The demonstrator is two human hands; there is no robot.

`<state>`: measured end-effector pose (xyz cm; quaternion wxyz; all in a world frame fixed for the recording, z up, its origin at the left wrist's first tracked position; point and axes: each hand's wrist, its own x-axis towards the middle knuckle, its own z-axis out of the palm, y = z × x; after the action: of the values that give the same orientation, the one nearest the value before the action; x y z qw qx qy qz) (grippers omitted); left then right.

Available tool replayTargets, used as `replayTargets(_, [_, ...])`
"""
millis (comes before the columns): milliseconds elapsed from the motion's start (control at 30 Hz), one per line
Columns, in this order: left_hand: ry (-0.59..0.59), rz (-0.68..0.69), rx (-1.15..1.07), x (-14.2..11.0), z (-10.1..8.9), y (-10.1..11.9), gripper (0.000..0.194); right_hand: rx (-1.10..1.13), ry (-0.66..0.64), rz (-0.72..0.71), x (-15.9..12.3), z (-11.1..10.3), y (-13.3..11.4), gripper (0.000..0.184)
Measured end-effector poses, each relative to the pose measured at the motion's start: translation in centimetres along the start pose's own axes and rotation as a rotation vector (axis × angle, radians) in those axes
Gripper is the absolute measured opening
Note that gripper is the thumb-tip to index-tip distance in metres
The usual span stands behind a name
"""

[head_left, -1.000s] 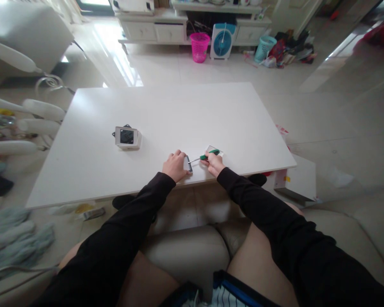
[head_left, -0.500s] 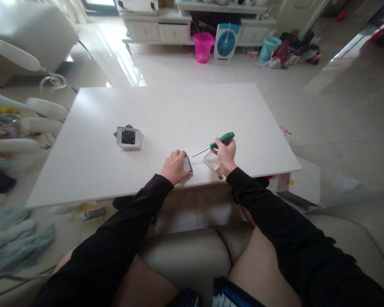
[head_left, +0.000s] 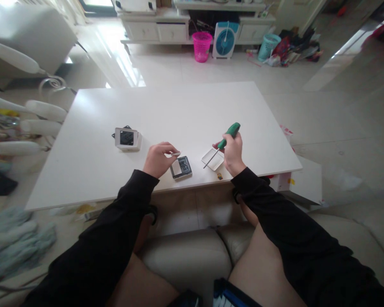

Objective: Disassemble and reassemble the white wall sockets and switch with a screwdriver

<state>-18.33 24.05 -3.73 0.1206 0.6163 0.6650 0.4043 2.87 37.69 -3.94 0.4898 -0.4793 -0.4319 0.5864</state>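
My left hand [head_left: 160, 159] is closed in a pinch on a small flat white piece [head_left: 175, 154], raised just over the table. Under and beside it lies a square wall switch [head_left: 185, 165], its dark inner part exposed on the right and white on the left. In my right hand [head_left: 233, 150] is a screwdriver [head_left: 233, 129] with a green handle, its thin shaft pointing down and left. The tip is over or beside a shallow white square cover [head_left: 213, 160]; contact cannot be made out. A small yellowish sticker or part [head_left: 219, 175] lies close to the table's front edge.
On the left of the white table [head_left: 166, 111] stands a white box [head_left: 134, 147] with a black item in it. A sofa [head_left: 185, 253] is beneath me. Beyond the table are a pink basket [head_left: 202, 47], a blue fan [head_left: 225, 40] and a light-blue basket [head_left: 269, 47].
My left hand has lifted off the switch and moved left with a small white piece, uncovering the switch's dark interior. The screwdriver has shifted right and tilted more steeply downward.
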Motion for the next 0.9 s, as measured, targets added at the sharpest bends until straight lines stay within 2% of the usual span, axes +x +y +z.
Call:
replayTargets(67, [0.056, 0.068, 0.045, 0.0, -0.2, 0.0, 0.011, -0.100, -0.088, 0.049, -0.1, -0.1, 0.1, 0.014])
replayTargets(133, [0.087, 0.127, 0.076, -0.1, -0.2, 0.0, 0.014, -0.336, -0.213, 0.035, -0.3, -0.2, 0.4, 0.013])
replayTargets(233, [0.126, 0.191, 0.078, -0.1, -0.1, 0.0, 0.015, -0.902, -0.472, -0.163, -1.1, -0.7, 0.7, 0.008])
replayTargets(300, [0.148, 0.234, 0.050, -0.2, -0.1, 0.1, 0.015, -1.264, -0.657, -0.301, -1.8, -1.0, 0.9, 0.014])
replayTargets(367, [0.160, 0.273, 0.013, -0.2, -0.1, 0.3, 0.016, -1.500, -0.804, -0.356, -2.5, -1.3, 1.1, 0.021])
replayTargets(433, [0.164, 0.303, -0.021, -0.2, -0.2, 0.4, 0.017, -1.626, -0.898, -0.337, -3.0, -1.6, 1.4, 0.026])
replayTargets(567, [0.165, 0.349, -0.064, -0.2, -0.2, 0.6, 0.019, -1.705, -0.961, -0.259, -3.2, -2.0, 1.8, 0.030])
replayTargets(767, [0.147, 0.366, -0.099, -0.3, -0.2, 0.7, 0.024, -1.743, -0.881, -0.166, -2.3, -2.1, 1.2, 0.029])
replayTargets(900, [0.146, 0.379, -0.124, -0.4, -0.1, 0.7, 0.024, -1.755, -0.860, -0.158, -1.8, -2.4, 1.1, 0.030])
